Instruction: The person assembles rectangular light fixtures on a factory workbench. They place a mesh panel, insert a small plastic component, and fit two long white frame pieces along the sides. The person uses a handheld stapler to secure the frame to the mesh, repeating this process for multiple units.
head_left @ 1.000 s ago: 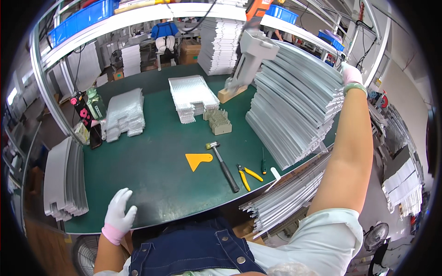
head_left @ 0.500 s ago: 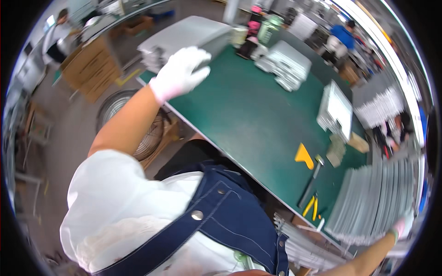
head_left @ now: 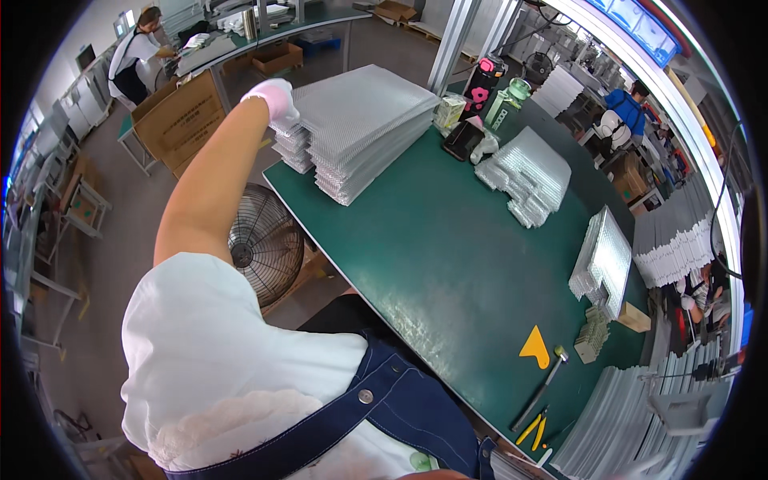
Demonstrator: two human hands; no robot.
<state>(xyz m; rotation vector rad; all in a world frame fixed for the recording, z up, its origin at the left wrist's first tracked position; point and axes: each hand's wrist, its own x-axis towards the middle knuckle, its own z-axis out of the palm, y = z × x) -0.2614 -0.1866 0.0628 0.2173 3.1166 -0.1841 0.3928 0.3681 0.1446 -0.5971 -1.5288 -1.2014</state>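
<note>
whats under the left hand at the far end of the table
The left hand rests on the edge of a stack of silvery corrugated sheets on the green table. What its palm covers cannot be seen.

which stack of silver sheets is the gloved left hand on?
The big stack at the table's far-left corner, by the floor fan. The left hand rests at its edge; the other silver stacks lie farther right.

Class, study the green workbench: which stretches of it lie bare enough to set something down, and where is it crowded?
The widest bare stretch of the green bench lies mid-table, bordered by the big sheet stack under the left hand, the smaller pile and the yellow scraper. The far corner by the bottles is crowded, as is the right end around the hammer.
</note>
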